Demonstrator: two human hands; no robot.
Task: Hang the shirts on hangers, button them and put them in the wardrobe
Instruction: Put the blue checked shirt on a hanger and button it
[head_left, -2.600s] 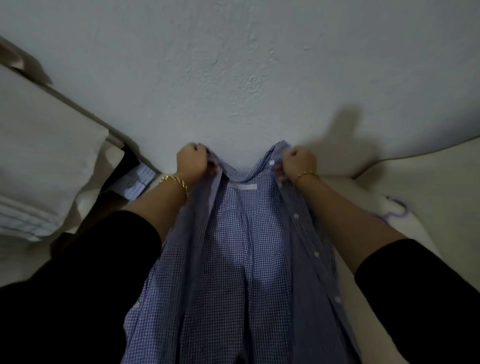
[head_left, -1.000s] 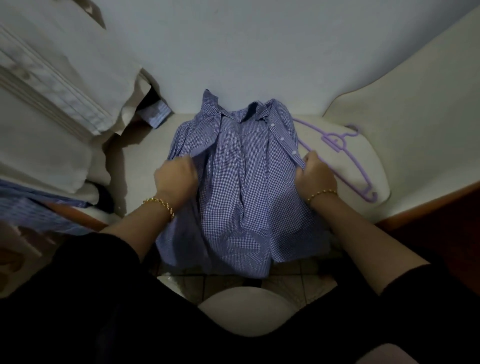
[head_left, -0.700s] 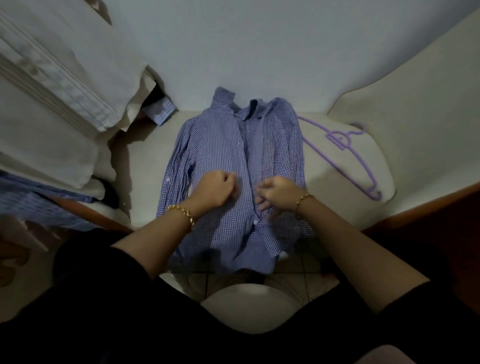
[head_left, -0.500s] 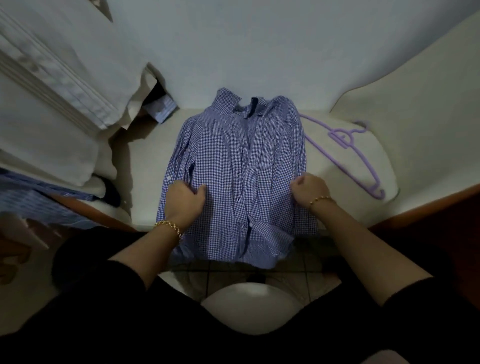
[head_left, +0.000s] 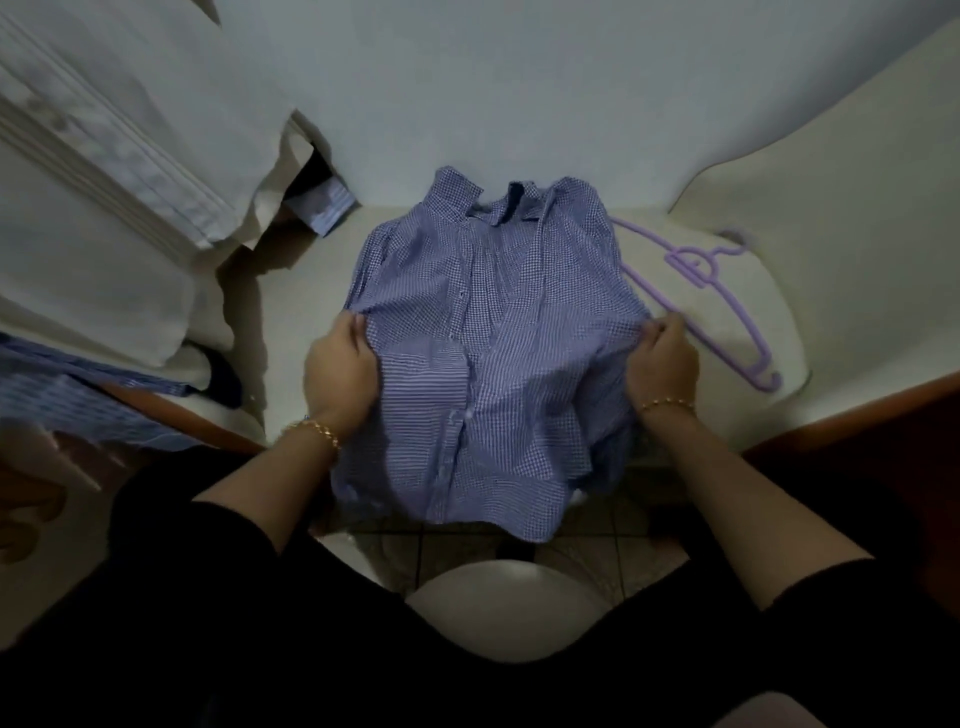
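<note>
A blue-and-white checked shirt (head_left: 493, 332) lies front up on the cream bed (head_left: 306, 322), collar toward the wall, its hem hanging over the near edge. My left hand (head_left: 340, 371) grips the shirt's left side seam. At the right side seam my right hand (head_left: 662, 358) pinches the cloth. The fabric between the hands is lifted and bunched. A lilac plastic hanger (head_left: 711, 296) lies on the bed just right of the shirt, partly under its edge.
White pillows (head_left: 104, 171) are stacked at the left. A striped blue garment (head_left: 78, 400) hangs off the bed's left edge and another striped piece (head_left: 324, 210) pokes out near the wall. A wooden bed frame (head_left: 852, 410) runs right. A white stool (head_left: 511, 610) stands below.
The shirt went from held up against the wall to laid on the bed, its fronts folded shut. My hands moved out to its sides and now lift it slightly.
</note>
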